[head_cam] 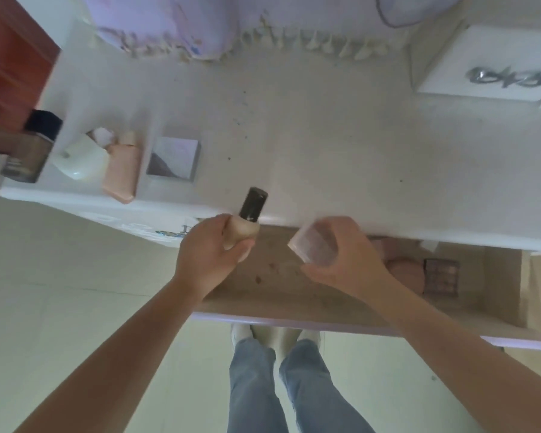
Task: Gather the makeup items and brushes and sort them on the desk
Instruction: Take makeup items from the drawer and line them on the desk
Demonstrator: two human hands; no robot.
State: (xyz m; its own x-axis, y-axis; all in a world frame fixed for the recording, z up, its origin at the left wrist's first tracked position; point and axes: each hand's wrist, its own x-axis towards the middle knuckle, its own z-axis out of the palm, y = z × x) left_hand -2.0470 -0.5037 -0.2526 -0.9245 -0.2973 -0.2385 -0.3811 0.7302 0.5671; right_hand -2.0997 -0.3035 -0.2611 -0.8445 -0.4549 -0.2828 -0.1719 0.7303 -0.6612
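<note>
The left hand [210, 248] gripped a beige foundation bottle with a black cap [247, 220] at the front edge of the white desk [325, 151]. The right hand [341, 254] grasped a translucent pink square case [313, 245] above the open wooden drawer [263, 295]. The gathering step was in hand. The next move probably required setting both items beside the row at the desk's front-left corner.
</note>
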